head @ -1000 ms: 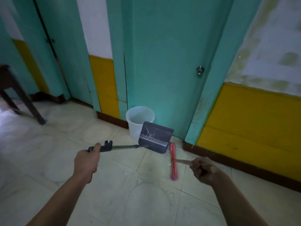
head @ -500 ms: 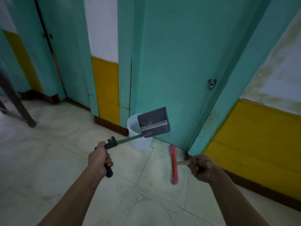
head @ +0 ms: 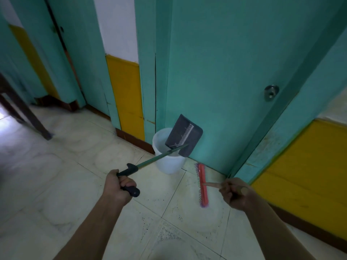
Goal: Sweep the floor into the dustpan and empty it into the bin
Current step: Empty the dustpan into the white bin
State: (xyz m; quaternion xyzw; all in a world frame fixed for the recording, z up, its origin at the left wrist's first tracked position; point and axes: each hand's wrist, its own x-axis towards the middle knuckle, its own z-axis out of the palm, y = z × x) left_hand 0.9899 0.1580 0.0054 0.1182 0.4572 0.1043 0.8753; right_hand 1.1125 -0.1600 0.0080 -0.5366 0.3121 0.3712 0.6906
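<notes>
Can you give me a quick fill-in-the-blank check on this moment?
1. The left hand grips the ____ by its handle.
2. The dustpan is tipped over the white ____.
3. The right hand holds a broom whose head is ____ in colour.

Missing words: dustpan; bucket; red

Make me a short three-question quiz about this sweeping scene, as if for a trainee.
1. True or false: the dark grey long-handled dustpan rests flat on the pale tiled floor.
2. Which hand grips the red broom with the wooden handle? A) left hand B) right hand C) neither
3. Fill in: the dustpan is tilted above the white plastic ____, which stands against the teal door.

Key: 1 false, it is raised in the air; 2 B; 3 bucket.
</notes>
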